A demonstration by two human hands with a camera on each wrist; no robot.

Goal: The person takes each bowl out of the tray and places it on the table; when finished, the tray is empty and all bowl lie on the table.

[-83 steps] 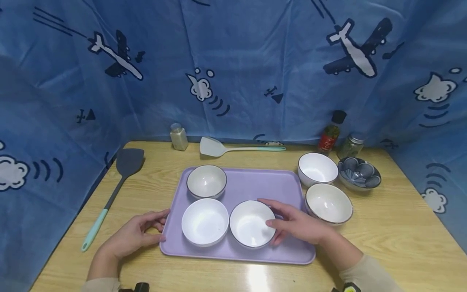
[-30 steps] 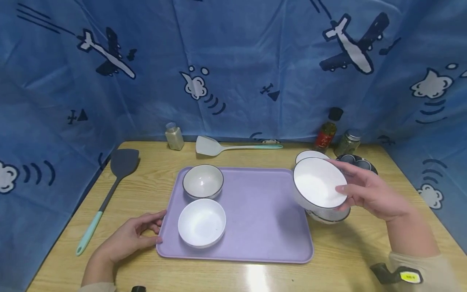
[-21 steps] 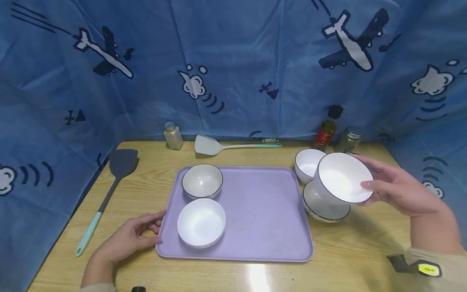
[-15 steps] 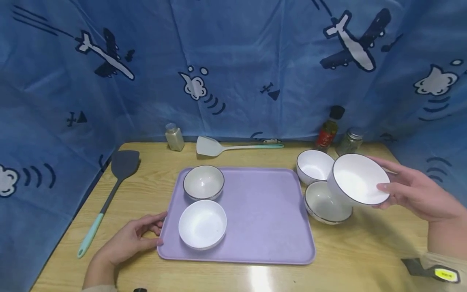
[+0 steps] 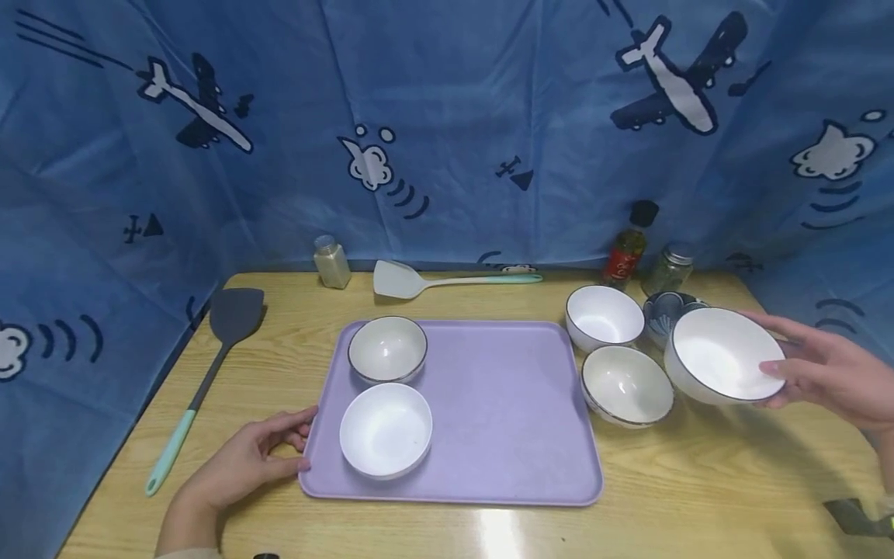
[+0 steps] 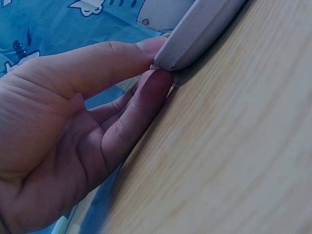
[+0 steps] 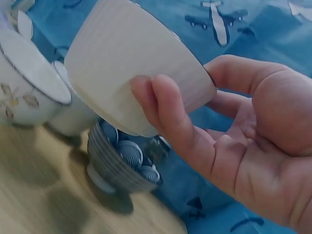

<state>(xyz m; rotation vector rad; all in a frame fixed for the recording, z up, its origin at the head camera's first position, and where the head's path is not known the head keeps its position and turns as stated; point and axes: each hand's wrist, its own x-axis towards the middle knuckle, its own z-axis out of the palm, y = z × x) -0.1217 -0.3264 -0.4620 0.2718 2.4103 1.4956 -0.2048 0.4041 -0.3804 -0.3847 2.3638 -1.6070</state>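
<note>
My right hand (image 5: 834, 373) grips a white dark-rimmed bowl (image 5: 726, 353) by its right side, thumb over the rim. In the right wrist view two fingertips press the bowl's ribbed outside, and it hangs tilted above the table. My left hand (image 5: 247, 462) pinches the left edge of a lilac tray (image 5: 510, 419) between thumb and fingers; the left wrist view shows that tray edge (image 6: 195, 39) close up. On the tray's left part stand a cream dark-rimmed bowl (image 5: 388, 349) and, in front of it, a plain white bowl (image 5: 386, 431).
Right of the tray stand a white bowl (image 5: 604, 317), a cream bowl (image 5: 627, 386) and a dark patterned bowl (image 5: 662, 314), partly hidden. Behind are a red-labelled bottle (image 5: 625, 252), jar (image 5: 670, 268), shaker (image 5: 331, 262) and white spatula (image 5: 401, 280). A dark spatula (image 5: 236, 314) lies left.
The dark-rimmed bowl was lifted from the tray's front middle and carried right by my right hand, past the cream bowl. My left hand has stayed at the tray's edge.
</note>
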